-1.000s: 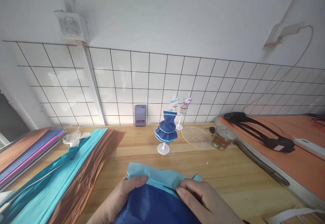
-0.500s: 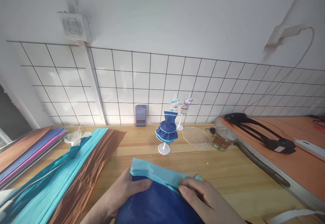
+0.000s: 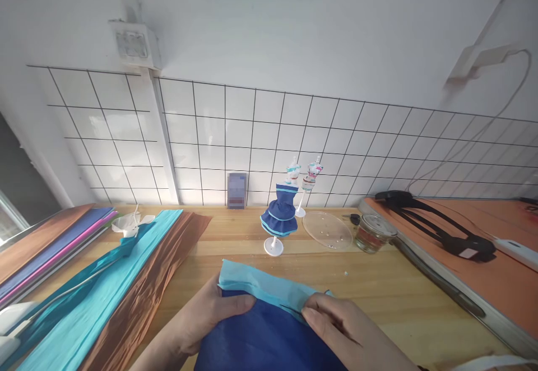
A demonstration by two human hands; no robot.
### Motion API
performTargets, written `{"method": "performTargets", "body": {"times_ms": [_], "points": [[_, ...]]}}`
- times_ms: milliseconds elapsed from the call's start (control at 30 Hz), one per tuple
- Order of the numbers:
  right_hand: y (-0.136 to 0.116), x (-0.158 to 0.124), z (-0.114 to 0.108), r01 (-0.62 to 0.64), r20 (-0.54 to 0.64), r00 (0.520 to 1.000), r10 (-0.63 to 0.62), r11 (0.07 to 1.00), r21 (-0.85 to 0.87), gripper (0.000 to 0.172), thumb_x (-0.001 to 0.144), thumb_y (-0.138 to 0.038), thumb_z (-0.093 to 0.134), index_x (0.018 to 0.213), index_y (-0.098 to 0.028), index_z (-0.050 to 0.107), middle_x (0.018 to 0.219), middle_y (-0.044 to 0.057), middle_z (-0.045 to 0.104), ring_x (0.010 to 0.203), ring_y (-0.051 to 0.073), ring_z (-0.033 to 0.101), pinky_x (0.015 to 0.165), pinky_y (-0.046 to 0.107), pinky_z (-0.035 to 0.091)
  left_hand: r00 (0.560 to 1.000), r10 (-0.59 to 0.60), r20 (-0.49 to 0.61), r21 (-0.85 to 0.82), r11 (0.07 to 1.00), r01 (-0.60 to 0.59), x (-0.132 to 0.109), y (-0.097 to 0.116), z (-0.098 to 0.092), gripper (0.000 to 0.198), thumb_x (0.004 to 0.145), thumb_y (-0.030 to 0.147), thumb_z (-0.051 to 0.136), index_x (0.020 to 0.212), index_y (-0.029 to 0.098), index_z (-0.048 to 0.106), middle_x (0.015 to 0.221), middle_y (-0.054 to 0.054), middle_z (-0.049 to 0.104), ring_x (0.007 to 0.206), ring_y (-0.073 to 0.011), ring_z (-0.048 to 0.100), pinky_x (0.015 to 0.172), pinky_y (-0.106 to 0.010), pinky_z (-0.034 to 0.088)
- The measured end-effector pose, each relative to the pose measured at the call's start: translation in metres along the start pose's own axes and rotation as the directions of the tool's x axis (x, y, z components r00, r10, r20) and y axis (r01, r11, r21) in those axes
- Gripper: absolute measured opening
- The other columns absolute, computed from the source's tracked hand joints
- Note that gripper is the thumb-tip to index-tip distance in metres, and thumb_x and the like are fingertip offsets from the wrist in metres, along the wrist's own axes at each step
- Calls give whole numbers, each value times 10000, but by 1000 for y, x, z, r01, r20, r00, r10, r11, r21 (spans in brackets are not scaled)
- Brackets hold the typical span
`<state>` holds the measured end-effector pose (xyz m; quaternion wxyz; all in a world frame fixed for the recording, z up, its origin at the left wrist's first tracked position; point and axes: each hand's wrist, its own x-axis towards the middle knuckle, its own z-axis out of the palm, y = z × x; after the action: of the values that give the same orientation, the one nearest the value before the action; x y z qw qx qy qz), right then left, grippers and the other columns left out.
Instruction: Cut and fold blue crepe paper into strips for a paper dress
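A navy blue sheet of thin paper or cloth (image 3: 264, 340) spans both hands at the bottom middle. Along its top edge lies a light blue strip (image 3: 260, 284). My left hand (image 3: 218, 306) grips the sheet's left side, thumb on the front near the strip, its other fingers hidden behind. My right hand (image 3: 336, 323) pinches the strip and sheet edge near the right end. Beyond the hands stands a miniature navy dress with light blue trim (image 3: 279, 211) on a white stand (image 3: 274, 246).
Teal and brown crinkled sheets (image 3: 155, 281) lie at left beside a stack of coloured sheets (image 3: 50, 247). Behind the dress are two small decorated mannequins (image 3: 313, 175). Rightward are a clear round plate (image 3: 328, 231), a glass jar (image 3: 374, 233) and a black strap-like device (image 3: 437, 228).
The view has shifted slightly, so the whole scene sits a little further right. Both hands keep their hold on the sheet and strip, with hardly any movement between them.
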<state>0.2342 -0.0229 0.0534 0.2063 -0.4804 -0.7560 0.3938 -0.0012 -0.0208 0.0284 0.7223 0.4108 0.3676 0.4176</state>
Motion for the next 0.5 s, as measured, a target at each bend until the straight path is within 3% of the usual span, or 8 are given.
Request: {"method": "performTargets", "body": {"times_ms": [133,333,500], "points": [[-1,0,0,1,9,1000,-1,1000,-5,320,869,-448,437,731,-218,613,699,-10,633,708,164,568,653,225,437,999,32,-13,46,998,-32,0,1,1,346,595,311,779,898,175,682,855,-60,707,913,-275,624,833,-381,449],[-4,3,1,-10,44,999,12,999,-45,356,895,-476,370,771,-220,584,718,-16,592,659,141,509,625,229,407,1000,14,-27,44,999,-12,0,1,4,291,617,330,762,838,162,672,857,-71,704,837,-248,631,829,-388,451],[-6,7,3,-8,54,999,10,999,-47,361,892,-489,364,764,-212,558,673,-27,508,617,126,428,584,229,365,999,20,-39,62,998,-17,-2,3,5,298,601,332,764,830,158,687,843,-70,705,870,-274,620,828,-395,449]]}}
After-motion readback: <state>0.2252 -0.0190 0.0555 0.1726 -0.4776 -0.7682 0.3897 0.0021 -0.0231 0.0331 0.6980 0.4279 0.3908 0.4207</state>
